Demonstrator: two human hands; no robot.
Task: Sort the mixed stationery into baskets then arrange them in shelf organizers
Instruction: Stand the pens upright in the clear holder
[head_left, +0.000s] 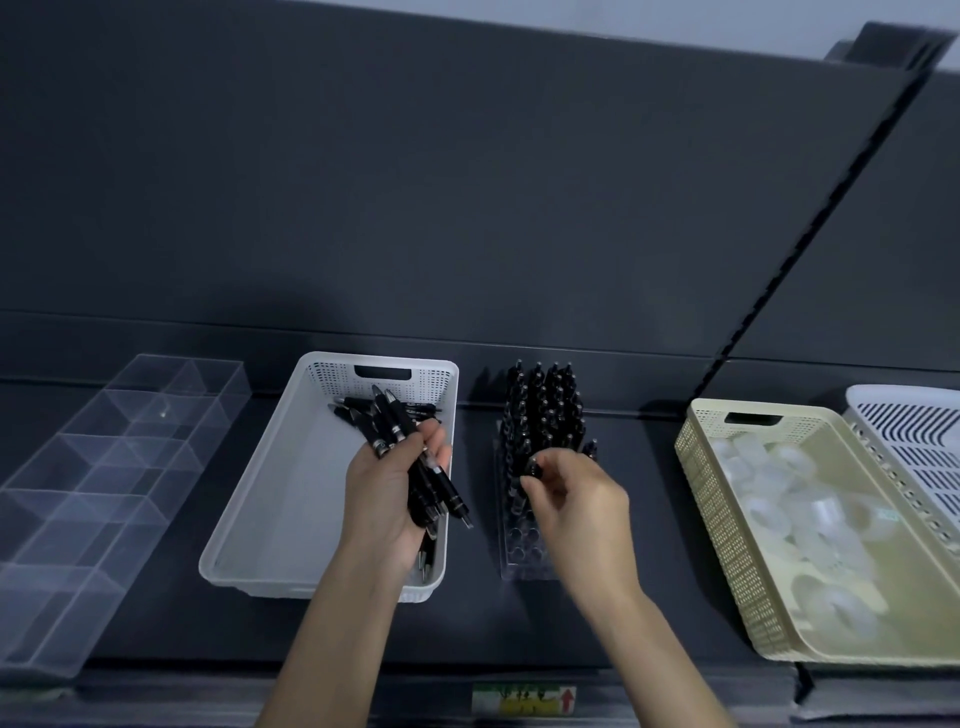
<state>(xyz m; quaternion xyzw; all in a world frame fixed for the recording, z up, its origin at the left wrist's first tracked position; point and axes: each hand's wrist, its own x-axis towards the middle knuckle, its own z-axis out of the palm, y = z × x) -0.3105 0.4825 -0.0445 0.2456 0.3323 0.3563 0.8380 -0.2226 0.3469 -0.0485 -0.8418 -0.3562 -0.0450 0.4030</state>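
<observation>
Head view: the right hand (574, 499) pinches the top of one black pen (535, 466) in a narrow grip. The pen looks upright over the clear pen stand (519, 564) on the shelf (644, 545). Free holes lie just nearer the person. The left hand (387, 493) grips a bundle of pens (389, 421) above the white basket (249, 525), just left of the stand. The single pen's lower end is hidden, so I cannot tell which hole it meets.

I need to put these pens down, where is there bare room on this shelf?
Bare shelf lies between the pen rack and the beige basket, and a strip between the clear organizer and the white basket, whose left half is bare. Crowded at the rack, under the right hand.
</observation>
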